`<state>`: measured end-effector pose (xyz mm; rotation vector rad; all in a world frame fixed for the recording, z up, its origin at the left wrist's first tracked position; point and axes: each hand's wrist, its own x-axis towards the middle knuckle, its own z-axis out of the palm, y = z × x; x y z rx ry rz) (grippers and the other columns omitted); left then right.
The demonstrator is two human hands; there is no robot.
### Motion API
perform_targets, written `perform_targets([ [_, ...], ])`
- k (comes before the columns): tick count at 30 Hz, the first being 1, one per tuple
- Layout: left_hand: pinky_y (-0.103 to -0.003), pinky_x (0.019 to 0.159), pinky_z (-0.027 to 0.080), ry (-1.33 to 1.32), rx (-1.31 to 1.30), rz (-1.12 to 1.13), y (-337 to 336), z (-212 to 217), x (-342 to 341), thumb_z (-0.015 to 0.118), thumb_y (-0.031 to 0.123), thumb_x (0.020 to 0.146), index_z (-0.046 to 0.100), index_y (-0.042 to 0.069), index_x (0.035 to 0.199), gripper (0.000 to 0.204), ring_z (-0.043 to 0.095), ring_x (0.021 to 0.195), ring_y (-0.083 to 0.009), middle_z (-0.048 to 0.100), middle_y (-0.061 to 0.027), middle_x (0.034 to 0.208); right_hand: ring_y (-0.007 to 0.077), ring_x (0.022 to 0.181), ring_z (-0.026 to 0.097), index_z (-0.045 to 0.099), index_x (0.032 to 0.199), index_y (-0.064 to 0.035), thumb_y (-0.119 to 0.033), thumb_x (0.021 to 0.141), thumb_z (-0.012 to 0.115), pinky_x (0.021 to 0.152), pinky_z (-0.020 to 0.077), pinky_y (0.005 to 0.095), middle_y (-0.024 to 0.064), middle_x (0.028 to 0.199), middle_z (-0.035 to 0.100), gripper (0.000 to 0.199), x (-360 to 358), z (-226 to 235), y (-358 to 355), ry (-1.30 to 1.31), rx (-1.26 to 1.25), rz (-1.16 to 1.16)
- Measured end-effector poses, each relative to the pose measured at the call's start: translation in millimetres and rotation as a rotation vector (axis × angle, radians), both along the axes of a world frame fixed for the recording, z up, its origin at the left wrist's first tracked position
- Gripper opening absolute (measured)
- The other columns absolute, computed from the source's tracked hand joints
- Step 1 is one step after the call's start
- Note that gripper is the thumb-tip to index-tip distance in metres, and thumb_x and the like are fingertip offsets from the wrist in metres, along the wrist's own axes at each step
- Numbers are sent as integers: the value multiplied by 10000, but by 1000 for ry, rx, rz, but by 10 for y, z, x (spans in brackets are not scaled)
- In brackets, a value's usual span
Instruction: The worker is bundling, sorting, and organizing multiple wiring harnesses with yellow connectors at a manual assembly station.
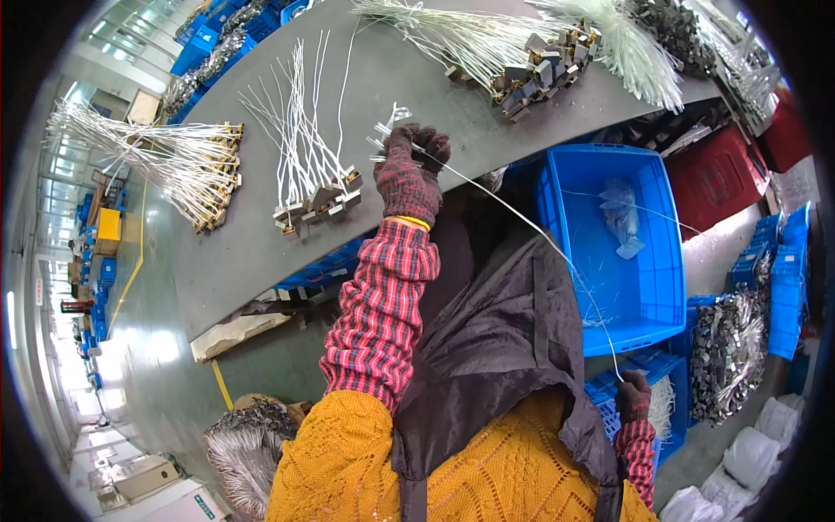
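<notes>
A dark knitted glove covers my left hand, which is closed over the grey table. Several short white pieces stick out past its fingers; their exact kind is hidden. From that hand a long white wire runs down to my right hand, low at the right. This gloved hand is closed around the wire's far end. Left of my left hand lies a loose group of white wires with small metal-and-dark blocks at their near ends.
The grey table also bears a wire bundle at the left and another with dark blocks at the back. A blue bin stands right of me, with a clear plastic bag inside. Beyond it is a red container.
</notes>
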<state>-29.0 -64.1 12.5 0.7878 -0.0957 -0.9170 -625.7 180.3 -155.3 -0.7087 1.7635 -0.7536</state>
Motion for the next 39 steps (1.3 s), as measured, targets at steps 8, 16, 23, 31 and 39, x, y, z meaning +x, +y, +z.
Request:
perform_targets([
  [8, -419, 764, 612, -40, 16, 21, 85, 25, 145, 610, 230, 964, 657, 43, 1030, 204, 697, 804, -259, 704, -119, 921, 161, 467, 509, 648, 1124, -42, -20, 759, 625, 391, 408, 305, 55, 674, 592, 366, 302, 108, -164, -52, 71, 12],
  [16, -437, 780, 614, -41, -17, 46, 145, 55, 150, 623, 223, 952, 651, 24, 1028, 214, 697, 810, -280, 696, -132, 918, 156, 449, 499, 639, 1103, -28, -38, 747, 625, 378, 401, 301, 61, 660, 585, 356, 210, 119, -70, -80, 42, -34],
  [23, -451, 837, 603, -222, -58, -158, 183, 13, -78, 636, 180, 948, 632, 10, 1074, 212, 700, 901, -300, 697, -155, 982, 132, 468, 503, 660, 1054, -21, -105, 767, 627, 405, 404, 285, 70, 684, 612, 301, 702, 440, -457, -38, 69, 172],
  [31, -435, 831, 608, -226, -156, -201, 272, 94, 97, 633, 187, 964, 651, -4, 977, 192, 699, 857, -272, 697, -150, 930, 109, 548, 540, 699, 1014, -5, -115, 784, 651, 474, 418, 262, 38, 682, 601, 259, 1681, 1157, -1303, -171, 78, 452],
  [39, -458, 811, 591, -461, -27, -483, 344, -215, -134, 707, 260, 909, 644, 41, 1054, 270, 692, 897, -286, 700, -125, 977, 78, 659, 549, 681, 1138, -47, -93, 852, 656, 577, 456, 236, -8, 775, 618, 291, 2838, 1203, -1676, -401, -196, 458],
])
